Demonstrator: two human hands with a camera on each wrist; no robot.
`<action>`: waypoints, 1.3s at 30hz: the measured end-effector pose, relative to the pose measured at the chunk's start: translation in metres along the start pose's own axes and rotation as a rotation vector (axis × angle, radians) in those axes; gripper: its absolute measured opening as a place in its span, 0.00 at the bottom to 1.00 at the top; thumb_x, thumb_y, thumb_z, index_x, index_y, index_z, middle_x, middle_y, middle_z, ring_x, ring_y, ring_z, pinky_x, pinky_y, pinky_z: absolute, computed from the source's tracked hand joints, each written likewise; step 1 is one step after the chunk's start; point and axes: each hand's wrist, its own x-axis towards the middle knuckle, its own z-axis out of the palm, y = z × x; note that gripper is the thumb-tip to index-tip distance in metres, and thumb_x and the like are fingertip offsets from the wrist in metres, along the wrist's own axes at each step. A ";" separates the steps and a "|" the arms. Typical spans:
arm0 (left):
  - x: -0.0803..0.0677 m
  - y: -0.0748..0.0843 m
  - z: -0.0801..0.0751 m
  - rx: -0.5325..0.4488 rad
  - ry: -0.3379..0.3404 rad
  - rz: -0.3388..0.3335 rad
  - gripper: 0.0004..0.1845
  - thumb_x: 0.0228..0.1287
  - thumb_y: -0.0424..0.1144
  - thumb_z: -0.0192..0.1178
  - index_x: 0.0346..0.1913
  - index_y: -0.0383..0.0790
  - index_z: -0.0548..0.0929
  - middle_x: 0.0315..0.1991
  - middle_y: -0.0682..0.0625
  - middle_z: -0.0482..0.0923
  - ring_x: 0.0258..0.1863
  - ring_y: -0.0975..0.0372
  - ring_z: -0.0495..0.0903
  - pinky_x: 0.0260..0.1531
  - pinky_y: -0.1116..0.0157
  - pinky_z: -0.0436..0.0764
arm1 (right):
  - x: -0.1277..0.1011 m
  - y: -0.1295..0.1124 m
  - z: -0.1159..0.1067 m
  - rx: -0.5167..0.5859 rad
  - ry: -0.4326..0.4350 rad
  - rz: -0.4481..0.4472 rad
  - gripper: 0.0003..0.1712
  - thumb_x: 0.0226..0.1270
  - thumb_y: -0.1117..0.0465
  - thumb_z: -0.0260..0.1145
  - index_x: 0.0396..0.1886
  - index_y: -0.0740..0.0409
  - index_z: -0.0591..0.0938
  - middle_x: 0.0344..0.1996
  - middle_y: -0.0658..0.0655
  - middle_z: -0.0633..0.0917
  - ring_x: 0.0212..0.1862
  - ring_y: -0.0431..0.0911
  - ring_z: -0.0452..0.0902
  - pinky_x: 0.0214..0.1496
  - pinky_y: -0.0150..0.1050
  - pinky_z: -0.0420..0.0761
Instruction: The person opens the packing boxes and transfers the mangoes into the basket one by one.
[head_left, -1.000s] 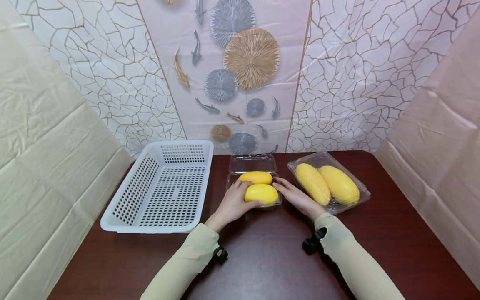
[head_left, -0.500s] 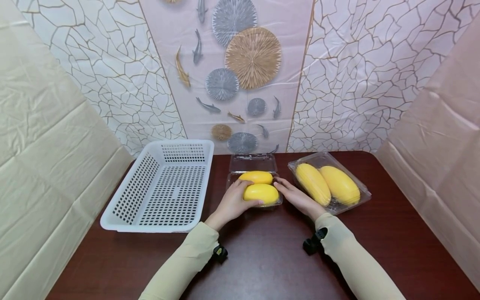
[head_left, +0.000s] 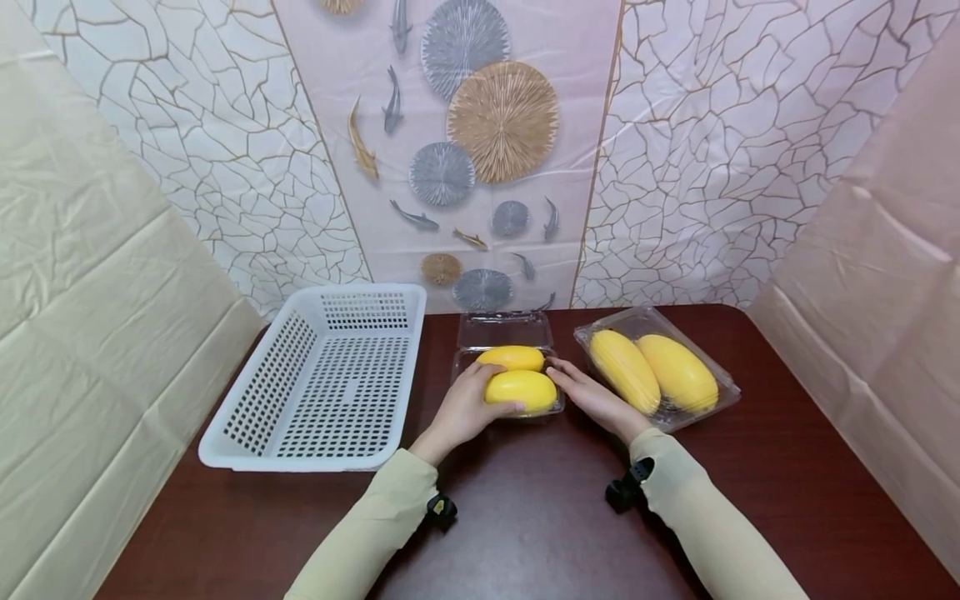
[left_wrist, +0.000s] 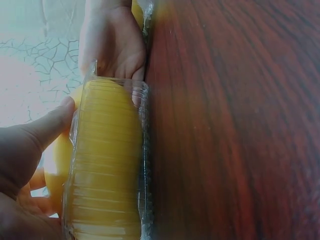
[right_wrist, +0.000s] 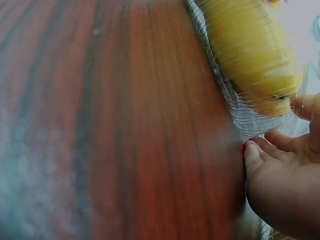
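In a clear plastic clamshell box (head_left: 504,330), its lid standing open at the back, lie two smooth yellow oval fruits that look like mangoes. My left hand (head_left: 461,407) grips the nearer mango (head_left: 521,390), thumb on its near side and fingers over its far side. Behind it sits the second mango (head_left: 513,357). The left wrist view shows the mango (left_wrist: 107,160) through the ribbed box wall, my left thumb over the rim. My right hand (head_left: 590,396) touches the box's right end with extended fingers, beside the mango ends in the right wrist view.
Close by on the right is another clear box (head_left: 716,367) with two larger-looking yellow fruits (head_left: 675,372). A white perforated plastic basket (head_left: 217,442) stands on the left. All rest on a dark red wood table (head_left: 525,533), with patterned cloth walls (head_left: 675,167) behind.
Both hands, the box and the fruits stay nearly where they were; only the head view has tilted slightly.
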 end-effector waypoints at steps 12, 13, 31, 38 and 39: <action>-0.001 0.001 -0.001 -0.059 -0.005 -0.029 0.37 0.59 0.57 0.72 0.66 0.39 0.77 0.64 0.42 0.74 0.60 0.52 0.76 0.59 0.53 0.74 | 0.000 0.003 0.002 0.007 -0.001 -0.019 0.44 0.80 0.37 0.46 0.83 0.55 0.46 0.81 0.61 0.45 0.80 0.57 0.36 0.77 0.61 0.43; -0.001 0.001 -0.001 -0.080 -0.006 -0.033 0.37 0.60 0.57 0.71 0.66 0.39 0.77 0.65 0.42 0.74 0.60 0.52 0.76 0.59 0.53 0.74 | 0.000 0.003 0.002 0.010 -0.003 -0.029 0.43 0.81 0.38 0.45 0.83 0.55 0.46 0.81 0.61 0.45 0.80 0.57 0.36 0.77 0.61 0.43; 0.001 0.001 -0.002 -0.189 0.010 -0.052 0.40 0.60 0.64 0.68 0.68 0.43 0.75 0.66 0.45 0.74 0.62 0.54 0.75 0.61 0.54 0.73 | 0.002 0.006 0.001 0.017 -0.003 -0.057 0.40 0.83 0.43 0.44 0.82 0.57 0.46 0.81 0.62 0.45 0.80 0.57 0.35 0.77 0.59 0.45; 0.001 0.010 -0.007 -0.203 0.035 -0.032 0.40 0.59 0.63 0.69 0.68 0.43 0.76 0.64 0.45 0.75 0.60 0.55 0.76 0.60 0.54 0.74 | 0.001 0.005 0.001 0.040 0.004 -0.094 0.41 0.83 0.43 0.45 0.82 0.60 0.45 0.80 0.63 0.47 0.80 0.56 0.36 0.78 0.57 0.43; 0.002 0.011 -0.007 -0.199 0.038 -0.031 0.40 0.59 0.63 0.69 0.68 0.43 0.76 0.64 0.45 0.76 0.60 0.55 0.75 0.60 0.54 0.74 | 0.000 0.005 0.000 0.040 0.004 -0.100 0.41 0.83 0.43 0.45 0.82 0.61 0.45 0.80 0.63 0.46 0.80 0.56 0.35 0.78 0.57 0.42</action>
